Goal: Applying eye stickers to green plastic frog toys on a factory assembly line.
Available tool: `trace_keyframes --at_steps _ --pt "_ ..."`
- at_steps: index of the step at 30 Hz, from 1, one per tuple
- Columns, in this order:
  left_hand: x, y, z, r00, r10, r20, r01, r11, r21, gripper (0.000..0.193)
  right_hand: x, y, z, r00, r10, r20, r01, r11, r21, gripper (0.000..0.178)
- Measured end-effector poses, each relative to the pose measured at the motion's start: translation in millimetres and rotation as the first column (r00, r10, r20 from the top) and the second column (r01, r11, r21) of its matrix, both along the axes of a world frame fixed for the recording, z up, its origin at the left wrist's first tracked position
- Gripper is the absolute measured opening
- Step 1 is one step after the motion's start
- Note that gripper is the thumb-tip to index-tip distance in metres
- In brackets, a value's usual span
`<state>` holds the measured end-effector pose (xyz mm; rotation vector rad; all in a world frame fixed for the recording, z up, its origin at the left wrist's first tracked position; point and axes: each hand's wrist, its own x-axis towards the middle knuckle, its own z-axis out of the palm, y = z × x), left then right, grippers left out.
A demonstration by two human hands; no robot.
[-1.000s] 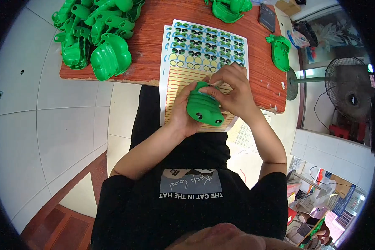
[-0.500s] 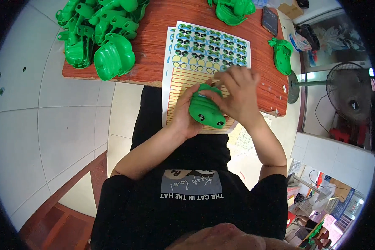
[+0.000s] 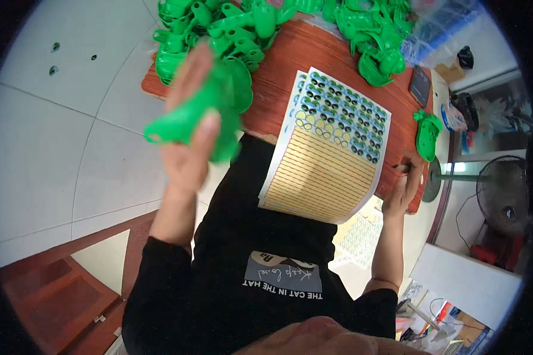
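Note:
My left hand (image 3: 186, 160), smeared by motion, is raised at the left with its fingers round a green plastic piece (image 3: 186, 115). The piece is blurred and overlaps the pile behind it, so its edges are hard to make out. At the table's right edge rests my right hand (image 3: 401, 192), its fingers bent round a small, thin, dark-tipped thing (image 3: 403, 168) whose kind I cannot make out. Between the hands, sticker sheets (image 3: 323, 171) lie partly over the table's front edge. The top one carries rows of black-and-green eye shapes and yellow strips; some spots are bare.
Heaps of green plastic parts (image 3: 237, 35) cover the far left of the reddish wooden table (image 3: 305, 50), with another heap (image 3: 376, 29) farther back. A dark phone (image 3: 420, 86) and a single green part (image 3: 427, 136) lie at the right. Beyond the edge stands a fan (image 3: 503, 189).
My left hand has swung left toward the pile with a green piece. My right hand has left the sheets' middle for the table's right edge. The whole view has shifted and turned.

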<state>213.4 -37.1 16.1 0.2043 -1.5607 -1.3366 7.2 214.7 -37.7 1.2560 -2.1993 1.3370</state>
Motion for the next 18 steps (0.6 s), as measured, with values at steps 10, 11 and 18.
trace_keyframes --at_steps 10,11,18 --pt "-54 -161 101 0.760 0.446 0.472 -0.284 0.882 -0.376 0.056 -1 -4 3 0.999 0.036 -0.011 -0.033 0.979 0.203 0.028" --pt "-60 -167 106 0.518 0.389 0.762 -0.237 0.921 -0.309 0.054 0 -6 2 0.999 0.036 -0.015 -0.032 0.978 0.204 0.028" --pt "-95 -207 61 0.551 0.564 0.615 0.024 0.726 -0.687 0.068 -3 -5 10 1.000 -0.002 -0.018 0.006 0.975 0.223 0.024"
